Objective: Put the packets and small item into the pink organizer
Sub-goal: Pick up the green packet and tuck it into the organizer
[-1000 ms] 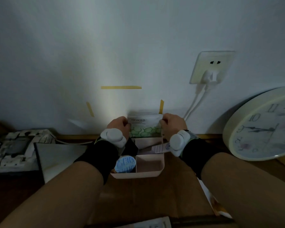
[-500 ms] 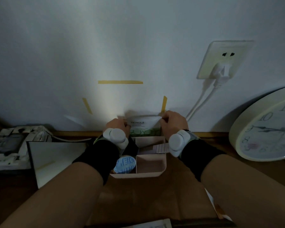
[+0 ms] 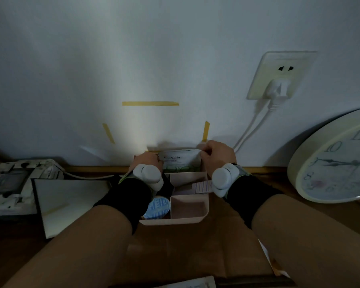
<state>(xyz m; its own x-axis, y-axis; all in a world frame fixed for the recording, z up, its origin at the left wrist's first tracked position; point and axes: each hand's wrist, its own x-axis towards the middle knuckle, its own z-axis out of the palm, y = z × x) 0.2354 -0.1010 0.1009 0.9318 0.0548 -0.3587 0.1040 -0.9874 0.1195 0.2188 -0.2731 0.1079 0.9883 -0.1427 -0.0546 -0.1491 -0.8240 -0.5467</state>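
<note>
The pink organizer (image 3: 195,219) stands against the wall, split into compartments. A white and green packet (image 3: 180,162) stands upright in its rear compartment, sunk low so that mostly its top shows. My left hand (image 3: 146,161) grips the packet's left top corner and my right hand (image 3: 216,154) pinches its right top corner. A small round item with a blue striped lid (image 3: 157,206) lies in the front left compartment. A small striped packet (image 3: 203,187) leans in the middle right compartment. The front right compartment holds nothing.
A white wall clock (image 3: 337,161) leans against the wall at right. A wall socket (image 3: 279,75) with white cables sits above it. A mirror (image 3: 67,196) and a box (image 3: 15,183) lie at left. Papers (image 3: 274,265) lie at bottom right.
Both hands have pushed the white and green packet down into the rear compartment; less of its green part shows. The view has shifted slightly left.
</note>
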